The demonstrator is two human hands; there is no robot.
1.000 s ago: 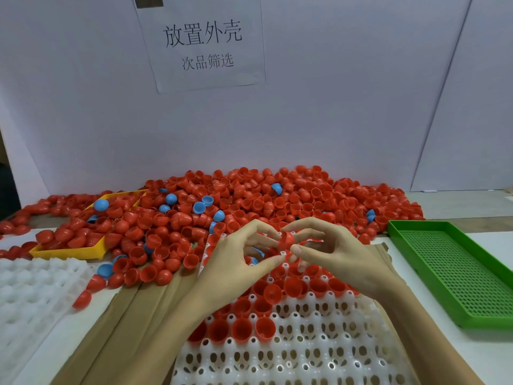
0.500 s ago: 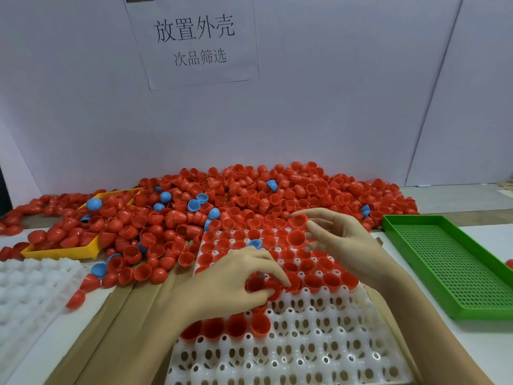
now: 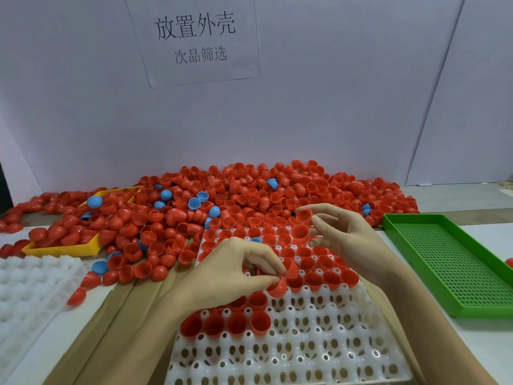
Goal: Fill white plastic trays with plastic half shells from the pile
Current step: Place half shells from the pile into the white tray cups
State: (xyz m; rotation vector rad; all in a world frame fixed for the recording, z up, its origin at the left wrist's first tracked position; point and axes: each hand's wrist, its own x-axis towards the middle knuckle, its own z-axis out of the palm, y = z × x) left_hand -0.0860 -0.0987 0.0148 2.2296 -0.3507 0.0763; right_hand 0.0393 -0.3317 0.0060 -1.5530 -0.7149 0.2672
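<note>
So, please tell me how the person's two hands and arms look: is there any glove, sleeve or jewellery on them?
Both are bare. The left hand and the right hand wear no gloves, and I see no rings, watch or bracelet. Both forearms are uncovered down to the bottom edge of the picture, so no sleeve shows. The fingernails look short and unpainted.

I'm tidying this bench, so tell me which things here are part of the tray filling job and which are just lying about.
In the job:
white tray
pile of red shells
left hand, pinching a shell
right hand, holding shells

Lying about:
green tray
yellow tray
wall sign
</note>
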